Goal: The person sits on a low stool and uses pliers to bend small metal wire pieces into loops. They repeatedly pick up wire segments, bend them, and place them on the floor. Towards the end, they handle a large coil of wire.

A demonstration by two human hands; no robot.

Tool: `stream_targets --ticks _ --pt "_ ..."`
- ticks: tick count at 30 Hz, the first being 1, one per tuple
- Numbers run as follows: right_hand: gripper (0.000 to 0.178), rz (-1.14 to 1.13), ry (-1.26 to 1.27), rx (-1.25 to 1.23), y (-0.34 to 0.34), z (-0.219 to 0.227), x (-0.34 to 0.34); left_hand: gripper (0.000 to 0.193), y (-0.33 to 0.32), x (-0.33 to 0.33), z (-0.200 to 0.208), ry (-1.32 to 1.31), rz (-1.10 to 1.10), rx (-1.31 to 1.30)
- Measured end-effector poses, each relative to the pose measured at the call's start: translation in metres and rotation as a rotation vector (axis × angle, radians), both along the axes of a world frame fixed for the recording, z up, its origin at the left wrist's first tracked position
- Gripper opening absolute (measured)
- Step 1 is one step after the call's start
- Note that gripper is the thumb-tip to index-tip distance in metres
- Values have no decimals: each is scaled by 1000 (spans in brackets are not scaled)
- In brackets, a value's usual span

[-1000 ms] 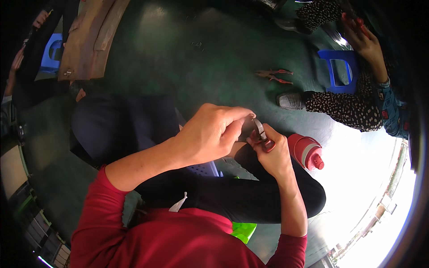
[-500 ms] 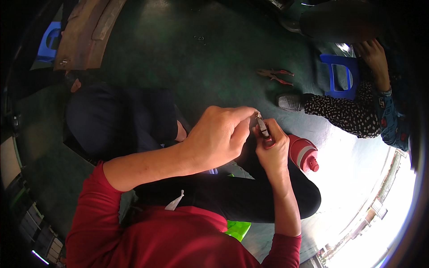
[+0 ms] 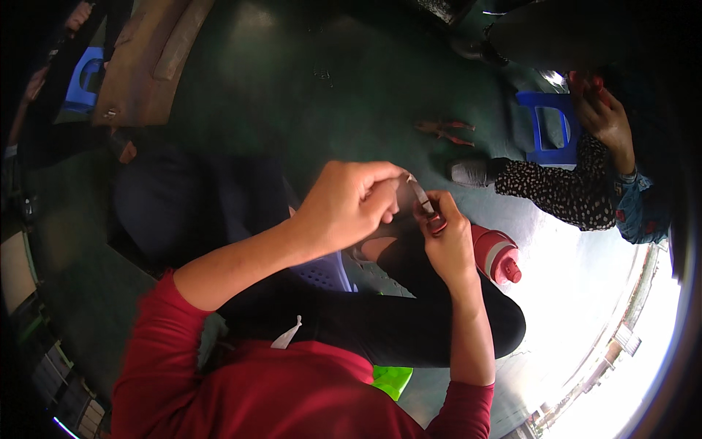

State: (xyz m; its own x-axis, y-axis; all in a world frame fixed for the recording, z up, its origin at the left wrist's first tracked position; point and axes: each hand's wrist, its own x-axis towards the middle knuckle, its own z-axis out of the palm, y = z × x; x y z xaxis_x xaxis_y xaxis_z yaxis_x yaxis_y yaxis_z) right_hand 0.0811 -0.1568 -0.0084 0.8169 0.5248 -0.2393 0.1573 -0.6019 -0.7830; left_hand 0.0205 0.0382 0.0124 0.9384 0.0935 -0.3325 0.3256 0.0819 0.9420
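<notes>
My right hand (image 3: 447,238) is closed round the red handles of small pliers (image 3: 420,194), whose narrow metal jaws point up and to the left. At the tip of those jaws, the thumb and forefinger of my left hand (image 3: 351,199) are pinched together. Whatever sits between these fingertips is too small to make out. The left hand's other fingers are curled in toward the palm. Both hands are held in the air above my dark-trousered legs (image 3: 387,325).
On the dark green floor lie other red-handled pliers (image 3: 444,132). A red bottle (image 3: 499,256) stands beside my right knee. At the right sits a person with a raised hand (image 3: 610,128), near a blue stool (image 3: 545,130). A wooden bench (image 3: 139,69) is at the far left.
Both my hands have shifted slightly, the left up and to the left, the pliers' jaws with it. More of a blue-purple plastic thing shows below my left wrist.
</notes>
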Motion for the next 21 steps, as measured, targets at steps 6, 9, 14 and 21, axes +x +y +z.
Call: stream_targets --ticks 6,9,14,21 --pt "32 33 881 43 5 31 12 27 29 15 -3 136 143 -374" --pt "44 75 1155 250 9 38 11 27 26 19 0 110 192 -450" --pt "55 67 1469 376 14 46 10 28 17 21 11 25 210 -396" --pt "58 60 1528 457 16 53 7 24 13 12 7 -155 169 -360"
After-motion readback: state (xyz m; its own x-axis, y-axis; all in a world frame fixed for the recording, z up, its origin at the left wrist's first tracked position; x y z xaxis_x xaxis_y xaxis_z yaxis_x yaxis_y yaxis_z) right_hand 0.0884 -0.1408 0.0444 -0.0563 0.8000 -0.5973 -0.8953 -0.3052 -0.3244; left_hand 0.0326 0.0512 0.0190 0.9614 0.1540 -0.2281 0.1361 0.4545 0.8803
